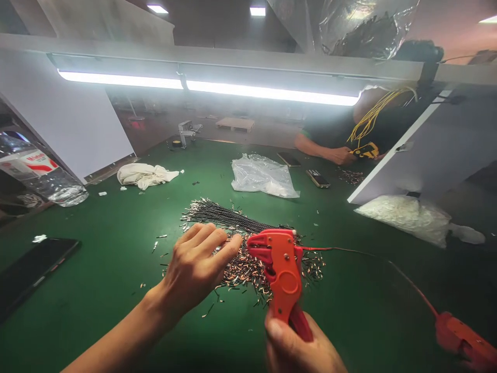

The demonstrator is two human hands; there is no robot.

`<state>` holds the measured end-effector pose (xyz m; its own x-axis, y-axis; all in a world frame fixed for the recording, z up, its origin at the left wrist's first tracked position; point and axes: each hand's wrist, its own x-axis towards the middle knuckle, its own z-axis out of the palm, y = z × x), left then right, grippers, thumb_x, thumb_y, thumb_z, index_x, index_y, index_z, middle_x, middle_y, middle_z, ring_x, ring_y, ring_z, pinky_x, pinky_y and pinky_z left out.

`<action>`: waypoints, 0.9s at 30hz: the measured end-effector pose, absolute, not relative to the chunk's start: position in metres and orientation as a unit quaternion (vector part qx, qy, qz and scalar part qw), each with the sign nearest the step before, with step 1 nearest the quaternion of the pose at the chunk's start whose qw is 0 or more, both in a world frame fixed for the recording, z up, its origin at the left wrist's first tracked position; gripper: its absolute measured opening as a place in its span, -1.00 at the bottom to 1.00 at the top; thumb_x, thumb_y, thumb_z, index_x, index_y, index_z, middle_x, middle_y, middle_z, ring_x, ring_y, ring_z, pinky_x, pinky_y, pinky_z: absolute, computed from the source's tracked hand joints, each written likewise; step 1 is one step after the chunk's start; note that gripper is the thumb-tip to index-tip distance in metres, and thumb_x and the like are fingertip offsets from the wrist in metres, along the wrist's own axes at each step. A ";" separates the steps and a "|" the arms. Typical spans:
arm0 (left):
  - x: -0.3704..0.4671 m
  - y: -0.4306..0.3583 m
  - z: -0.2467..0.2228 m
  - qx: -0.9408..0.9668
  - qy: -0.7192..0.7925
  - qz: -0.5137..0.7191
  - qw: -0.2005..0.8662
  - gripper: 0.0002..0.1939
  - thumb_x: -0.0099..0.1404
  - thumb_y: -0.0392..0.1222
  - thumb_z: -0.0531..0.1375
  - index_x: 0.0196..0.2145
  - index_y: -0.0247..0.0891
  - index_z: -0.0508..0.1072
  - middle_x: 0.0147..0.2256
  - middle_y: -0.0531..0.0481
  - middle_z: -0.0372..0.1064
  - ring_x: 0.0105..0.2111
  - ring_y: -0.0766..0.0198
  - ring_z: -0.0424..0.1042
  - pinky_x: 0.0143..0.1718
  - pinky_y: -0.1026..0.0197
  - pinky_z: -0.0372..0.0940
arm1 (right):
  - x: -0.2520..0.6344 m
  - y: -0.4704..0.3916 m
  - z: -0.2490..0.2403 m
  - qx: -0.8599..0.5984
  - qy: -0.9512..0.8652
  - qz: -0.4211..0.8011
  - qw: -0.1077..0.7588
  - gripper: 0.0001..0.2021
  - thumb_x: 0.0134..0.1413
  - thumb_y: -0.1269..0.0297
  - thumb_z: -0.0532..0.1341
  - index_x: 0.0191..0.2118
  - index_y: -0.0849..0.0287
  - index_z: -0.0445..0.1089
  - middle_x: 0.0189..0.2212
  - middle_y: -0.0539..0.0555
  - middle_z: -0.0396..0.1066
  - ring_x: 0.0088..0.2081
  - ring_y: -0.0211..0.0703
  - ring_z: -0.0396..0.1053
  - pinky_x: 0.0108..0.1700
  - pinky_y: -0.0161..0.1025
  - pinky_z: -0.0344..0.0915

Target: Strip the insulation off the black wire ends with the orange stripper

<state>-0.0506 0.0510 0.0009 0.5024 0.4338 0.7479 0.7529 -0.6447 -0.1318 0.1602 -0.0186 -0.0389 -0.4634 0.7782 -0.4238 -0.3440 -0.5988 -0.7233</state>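
Observation:
My right hand (303, 344) is closed around the handles of a red and orange wire stripper (286, 274), its jaws pointing left. Close to those jaws is my left hand (196, 264), fingers curled together; whatever it may pinch is hidden. Behind both hands lies a bundle of black wires (229, 215) with bare, shiny ends at the left. Beneath the stripper is a pile of short wire scraps (248, 264), black and copper-coloured. A thin dark cord (357, 251) runs right from the stripper towards a blurred red tool (464, 339) at the lower right.
A clear plastic bag (264, 176), a white cloth (145, 175) and two dark phones (317, 178) lie on the green table (116, 305). Left are a black phone (37, 272) and a water bottle (42, 171). Opposite, another person's hand (339, 155) holds a yellow tool. White panels flank the table.

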 end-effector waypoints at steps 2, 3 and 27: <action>-0.049 0.052 -0.001 -0.842 -0.361 -0.335 0.219 -0.78 0.25 -0.51 0.13 -0.20 -0.29 0.41 -0.49 0.04 0.36 -0.46 0.28 0.22 -0.36 0.19 0.18 | 0.163 -0.013 -0.040 -0.356 -0.254 0.841 0.318 -0.51 -0.11 -0.14 0.34 -0.51 0.13 0.12 -0.74 -0.23 -0.04 -0.72 -0.47 -0.14 -0.66 -0.41 -0.16; -0.048 0.052 -0.002 -0.842 -0.368 -0.330 0.213 -0.79 0.27 -0.49 0.12 -0.19 -0.28 0.41 -0.50 0.06 0.35 -0.47 0.28 0.21 -0.37 0.19 0.17 | 0.165 -0.010 -0.040 -0.341 -0.247 0.855 0.302 -0.51 -0.05 -0.12 0.31 -0.54 0.13 0.09 -0.74 -0.24 -0.07 -0.73 -0.49 -0.18 -0.69 -0.41 -0.19; -0.040 0.050 -0.003 -0.825 -0.417 -0.367 0.102 -0.89 0.33 -0.40 0.11 -0.31 -0.31 0.42 -0.53 0.06 0.32 -0.48 0.30 0.19 -0.35 0.18 0.11 | 0.174 -0.007 -0.033 -0.264 -0.407 0.757 0.438 -0.64 0.01 0.05 0.29 -0.12 0.16 0.38 -0.31 0.07 0.39 -0.26 -0.12 0.33 -0.13 -0.14 0.22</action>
<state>-0.0398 0.0501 -0.0031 0.3832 0.6133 0.6906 0.7630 -0.6316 0.1375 0.1742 -0.0075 -0.0331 -0.4780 0.8773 -0.0434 -0.4487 -0.2863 -0.8466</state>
